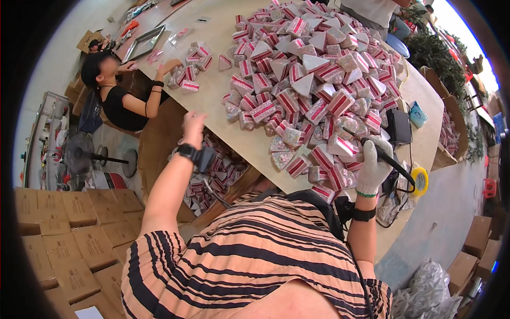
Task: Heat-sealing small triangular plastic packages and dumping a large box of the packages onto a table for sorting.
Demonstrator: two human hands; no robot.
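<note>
My left hand (194, 127) is bare and held at the table's left edge, above a large carton of wrapped wedge pieces (223, 169). Its fingers look loosely apart, and I see nothing in them. A white knit glove covers my right hand (375, 169), which is closed round a slim black corded tool (381, 153) with a thin pointed tip. That tip reaches left over a big heap of wrapped cake-slice-shaped pieces (313, 80), white and speckled with pink-red bands. Each wrist wears a black strap with a small device.
Right of the heap are a black box (398, 126), a blue packet (418, 114) and a yellow tape roll (420, 182). A co-worker (125, 101) sits at the left by a smaller pile (191, 66). Stacked cartons (74, 239) and a fan (79, 151) stand left.
</note>
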